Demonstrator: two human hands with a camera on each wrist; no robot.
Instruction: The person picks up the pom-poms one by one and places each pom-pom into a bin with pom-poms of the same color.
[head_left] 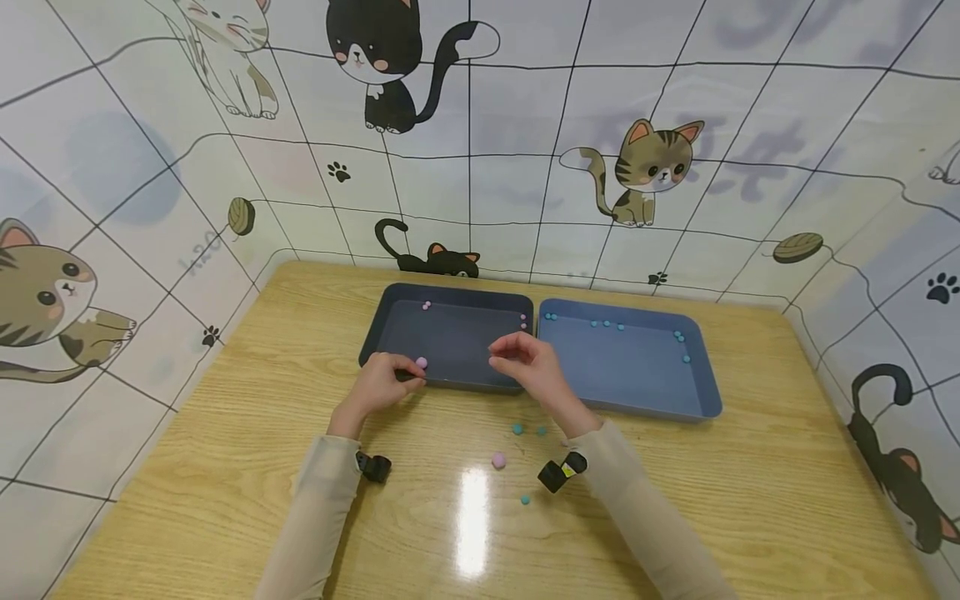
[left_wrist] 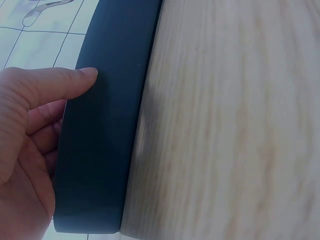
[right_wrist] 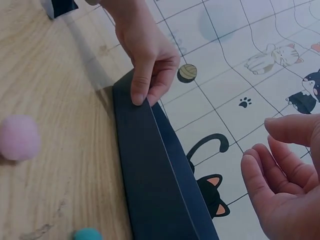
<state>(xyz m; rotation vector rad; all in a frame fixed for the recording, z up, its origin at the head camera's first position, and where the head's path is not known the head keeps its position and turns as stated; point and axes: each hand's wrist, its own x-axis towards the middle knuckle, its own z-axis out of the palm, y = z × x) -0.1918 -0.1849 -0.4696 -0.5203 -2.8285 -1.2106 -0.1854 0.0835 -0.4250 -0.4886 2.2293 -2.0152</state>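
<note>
My left hand (head_left: 381, 383) pinches the near wall of the dark tray (head_left: 450, 386), toward its left corner. In the left wrist view the thumb (left_wrist: 82, 80) lies on the wall's outer face, with the other fingers behind the rim. A pink pom-pom (head_left: 422, 362) sits inside the tray beside these fingers. Over the tray's right part hovers my right hand (head_left: 528, 362), fingers loosely bent. The right wrist view shows a gap between its thumb and fingers (right_wrist: 257, 175), with nothing held there.
Right of the dark tray stands a blue tray (head_left: 622, 367) with several teal pom-poms (head_left: 606, 323). More pink pom-poms (head_left: 427, 306) lie in the dark tray. On the wooden table (head_left: 225, 467) are a pink pom-pom (head_left: 498, 460) and teal ones (head_left: 517, 429). Cat-patterned walls enclose the table.
</note>
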